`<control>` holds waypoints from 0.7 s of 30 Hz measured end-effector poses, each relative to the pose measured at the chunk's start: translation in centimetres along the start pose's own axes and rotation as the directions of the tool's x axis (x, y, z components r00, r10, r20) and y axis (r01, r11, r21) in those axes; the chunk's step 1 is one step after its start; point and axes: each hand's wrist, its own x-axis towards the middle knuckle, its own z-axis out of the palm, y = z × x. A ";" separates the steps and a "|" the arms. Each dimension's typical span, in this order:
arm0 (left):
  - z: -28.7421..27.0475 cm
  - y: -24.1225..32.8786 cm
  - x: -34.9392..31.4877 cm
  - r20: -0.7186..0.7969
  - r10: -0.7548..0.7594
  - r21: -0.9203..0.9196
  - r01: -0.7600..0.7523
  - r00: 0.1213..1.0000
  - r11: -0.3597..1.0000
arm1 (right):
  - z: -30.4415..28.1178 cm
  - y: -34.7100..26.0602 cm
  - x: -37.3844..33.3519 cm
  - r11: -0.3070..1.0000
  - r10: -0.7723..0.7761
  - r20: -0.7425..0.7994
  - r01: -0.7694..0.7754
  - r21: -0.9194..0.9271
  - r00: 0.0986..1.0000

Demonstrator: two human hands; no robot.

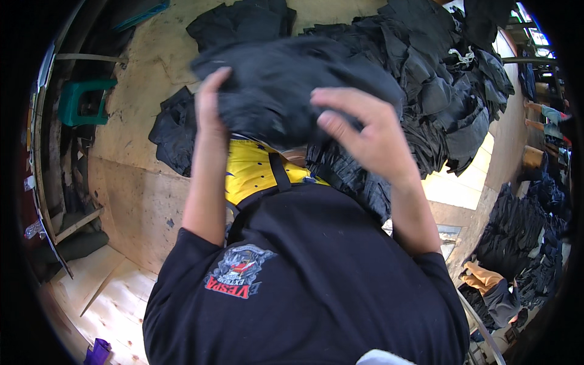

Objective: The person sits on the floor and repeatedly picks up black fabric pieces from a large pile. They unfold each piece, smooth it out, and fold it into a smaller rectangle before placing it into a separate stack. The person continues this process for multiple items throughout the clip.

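A bunched piece of black cloth [286, 79], smeared by motion, is held up in front of my body. At its left edge my left hand [213, 100] grips it, with the thumb toward the top and the other fingers largely hidden. My right hand [365, 128] is over the cloth's right part. Its thumb and forefinger are apart, and no fold shows pinched between them. Below the cloth, yellow patterned fabric [252, 170] covers my lap.
Heaps of black cloth [426, 79] lie to the right, with smaller piles at the far side [243, 24] and left [173, 131]. A green plastic stool [88, 103] stands at the left. Other people and more dark clothing [511, 231] are at the right.
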 end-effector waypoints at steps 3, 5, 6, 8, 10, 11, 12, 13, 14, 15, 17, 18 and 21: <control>-7.3 4.7 2.4 -0.159 0.028 -0.197 -0.060 0.987 0.979 | -2.9 1.7 -0.7 0.958 0.186 -0.092 -0.201 -0.204 0.978; -12.8 6.5 3.3 -0.271 0.032 -0.233 -0.097 0.962 0.967 | -3.8 2.7 -2.0 0.909 0.370 -0.021 -0.367 -0.196 0.929; -15.7 6.5 3.6 -0.358 0.030 -0.233 -0.120 0.933 0.965 | -3.6 3.0 -2.7 0.870 0.463 0.011 -0.452 -0.196 0.886; -22.1 5.7 4.4 -0.463 0.049 -0.221 -0.169 0.885 0.961 | -2.5 3.5 -4.3 0.834 0.520 0.158 -0.459 -0.306 0.840; -28.8 3.2 5.2 -0.513 0.060 -0.234 -0.207 0.856 0.950 | -0.4 3.5 -6.4 0.773 0.572 0.262 -0.404 -0.489 0.778; -32.1 1.5 5.5 -0.531 0.071 -0.225 -0.222 0.845 0.949 | 1.2 3.2 -7.5 0.697 0.631 0.295 -0.358 -0.621 0.718; -35.1 -0.1 5.7 -0.572 -0.028 -0.306 -0.181 0.820 0.935 | 2.7 3.1 -8.2 0.658 0.636 0.312 -0.284 -0.698 0.706; -37.4 -1.8 5.9 -0.652 -0.127 -0.342 -0.140 0.747 0.929 | 3.9 2.9 -9.0 0.614 0.634 0.246 -0.284 -0.737 0.734; -39.0 -3.6 5.8 -0.664 -0.291 -0.435 -0.040 0.689 0.899 | 4.8 3.0 -9.3 0.593 0.611 0.217 -0.259 -0.763 0.761; -39.9 -4.6 5.7 -0.730 -0.455 -0.508 0.041 0.509 0.861 | 5.4 3.2 -9.5 0.568 0.588 0.190 -0.235 -0.789 0.786; -38.9 -6.4 5.4 -0.752 -0.411 -0.428 0.092 0.515 0.899 | 5.1 4.1 -8.9 0.574 0.614 0.179 -0.279 -0.770 0.769; -37.1 -6.7 5.4 -0.739 -0.325 -0.322 0.114 0.590 0.940 | 4.5 4.7 -8.3 0.577 0.624 0.178 -0.296 -0.761 0.761; -27.9 -6.6 4.8 -0.619 0.023 0.036 -0.001 0.785 0.999 | 0.4 6.0 -6.4 0.759 0.488 -0.022 -0.436 -0.483 0.873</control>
